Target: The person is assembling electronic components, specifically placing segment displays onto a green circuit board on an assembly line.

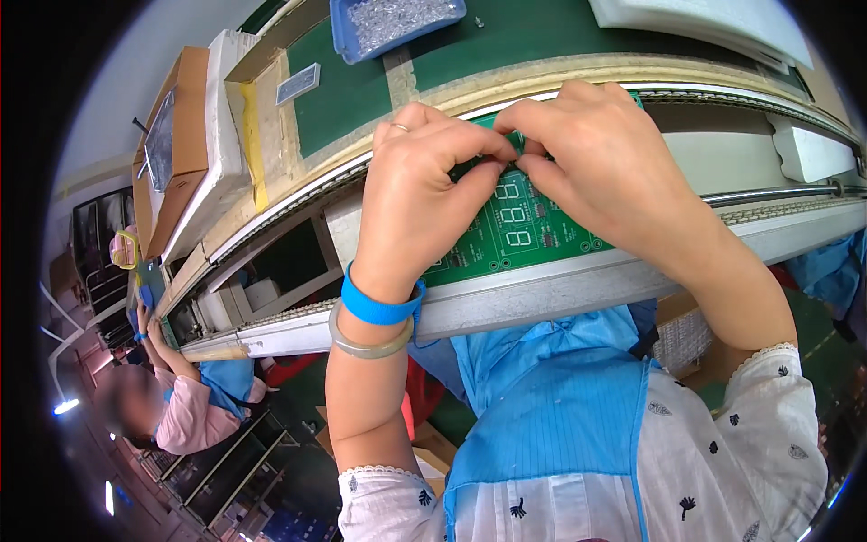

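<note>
There is one view. The camera sits on the person's head and looks down, very close to the two hands. The left hand (417,194) and right hand (603,163) fill the middle, over a green board (524,230) on the worktop (551,294). The arms come in from the bottom edge. The picture is round like a fish eye, so straight edges bend near the rim. Far off at the lower left, another person (172,402) shows small.

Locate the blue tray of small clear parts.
In the head view, the blue tray sits at top centre on the green belt, beyond both hands.
</note>
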A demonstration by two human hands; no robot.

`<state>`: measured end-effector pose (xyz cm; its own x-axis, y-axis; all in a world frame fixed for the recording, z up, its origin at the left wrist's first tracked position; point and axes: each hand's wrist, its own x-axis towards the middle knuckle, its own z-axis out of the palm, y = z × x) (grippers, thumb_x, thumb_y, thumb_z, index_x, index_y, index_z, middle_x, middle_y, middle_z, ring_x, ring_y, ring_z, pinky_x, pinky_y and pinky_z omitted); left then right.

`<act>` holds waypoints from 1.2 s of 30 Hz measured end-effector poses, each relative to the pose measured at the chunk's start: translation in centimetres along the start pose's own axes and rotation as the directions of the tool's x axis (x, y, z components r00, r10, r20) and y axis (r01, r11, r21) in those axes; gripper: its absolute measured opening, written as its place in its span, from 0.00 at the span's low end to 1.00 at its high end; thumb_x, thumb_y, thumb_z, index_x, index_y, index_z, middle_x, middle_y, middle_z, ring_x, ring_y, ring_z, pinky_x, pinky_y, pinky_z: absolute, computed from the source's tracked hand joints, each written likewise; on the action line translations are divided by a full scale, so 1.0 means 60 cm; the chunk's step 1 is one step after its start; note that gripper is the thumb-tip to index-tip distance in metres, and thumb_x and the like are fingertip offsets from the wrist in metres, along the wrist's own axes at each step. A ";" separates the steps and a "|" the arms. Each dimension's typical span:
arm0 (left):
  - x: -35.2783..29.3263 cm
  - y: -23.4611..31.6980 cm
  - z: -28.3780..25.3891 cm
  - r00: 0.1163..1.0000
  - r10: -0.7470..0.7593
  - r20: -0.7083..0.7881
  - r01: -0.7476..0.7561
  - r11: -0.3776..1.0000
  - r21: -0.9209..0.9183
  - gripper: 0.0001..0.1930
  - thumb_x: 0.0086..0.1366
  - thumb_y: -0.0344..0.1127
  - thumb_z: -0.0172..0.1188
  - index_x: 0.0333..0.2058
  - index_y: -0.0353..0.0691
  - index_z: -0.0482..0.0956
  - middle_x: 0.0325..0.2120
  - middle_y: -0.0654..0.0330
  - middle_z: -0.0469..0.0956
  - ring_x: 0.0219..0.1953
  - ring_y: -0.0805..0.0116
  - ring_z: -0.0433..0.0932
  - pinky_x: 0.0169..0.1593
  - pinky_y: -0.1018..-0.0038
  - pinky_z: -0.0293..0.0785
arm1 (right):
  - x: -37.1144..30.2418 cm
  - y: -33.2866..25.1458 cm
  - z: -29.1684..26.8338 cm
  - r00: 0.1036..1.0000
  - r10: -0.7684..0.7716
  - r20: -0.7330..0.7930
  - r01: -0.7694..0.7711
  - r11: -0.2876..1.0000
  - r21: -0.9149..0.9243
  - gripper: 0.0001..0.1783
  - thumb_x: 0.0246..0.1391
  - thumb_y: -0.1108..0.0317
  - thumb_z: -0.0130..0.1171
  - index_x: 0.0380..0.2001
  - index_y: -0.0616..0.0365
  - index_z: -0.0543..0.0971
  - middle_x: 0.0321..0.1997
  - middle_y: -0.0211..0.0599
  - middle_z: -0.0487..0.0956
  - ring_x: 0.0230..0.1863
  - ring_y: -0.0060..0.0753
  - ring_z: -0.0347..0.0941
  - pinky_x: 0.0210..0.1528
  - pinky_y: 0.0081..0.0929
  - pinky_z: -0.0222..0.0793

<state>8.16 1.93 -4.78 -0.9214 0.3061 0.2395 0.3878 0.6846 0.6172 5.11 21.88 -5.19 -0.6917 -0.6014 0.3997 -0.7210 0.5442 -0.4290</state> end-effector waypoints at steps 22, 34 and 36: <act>-0.003 -0.010 0.001 0.998 0.069 -0.009 -0.068 0.996 0.057 0.06 0.52 0.26 0.71 0.31 0.40 0.87 0.30 0.62 0.85 0.37 0.60 0.77 0.45 0.67 0.71 | -0.001 0.003 -0.009 0.997 0.013 0.077 -0.013 1.000 0.000 0.05 0.52 0.66 0.65 0.28 0.55 0.83 0.27 0.39 0.82 0.38 0.49 0.77 0.41 0.47 0.70; -0.008 -0.028 -0.020 0.969 0.102 -0.224 -0.106 0.994 -0.005 0.05 0.55 0.28 0.71 0.32 0.39 0.87 0.32 0.61 0.85 0.38 0.61 0.77 0.44 0.68 0.72 | 0.008 -0.001 -0.013 0.990 0.034 0.134 -0.031 0.999 -0.031 0.06 0.53 0.67 0.66 0.31 0.57 0.85 0.31 0.40 0.82 0.41 0.48 0.76 0.45 0.43 0.72; -0.011 -0.032 -0.021 0.963 0.096 -0.253 -0.101 0.995 -0.006 0.05 0.55 0.29 0.71 0.32 0.39 0.87 0.32 0.61 0.85 0.38 0.62 0.77 0.44 0.68 0.72 | 0.008 -0.002 -0.012 0.990 0.022 0.141 -0.017 0.999 -0.037 0.05 0.53 0.68 0.66 0.31 0.57 0.85 0.31 0.39 0.82 0.40 0.48 0.76 0.45 0.43 0.72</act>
<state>7.98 -0.43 -5.16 -0.8560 0.1930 0.4796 0.4788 0.6459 0.5946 4.81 21.94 -4.38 -0.6950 -0.6658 0.2716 -0.7100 0.5756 -0.4057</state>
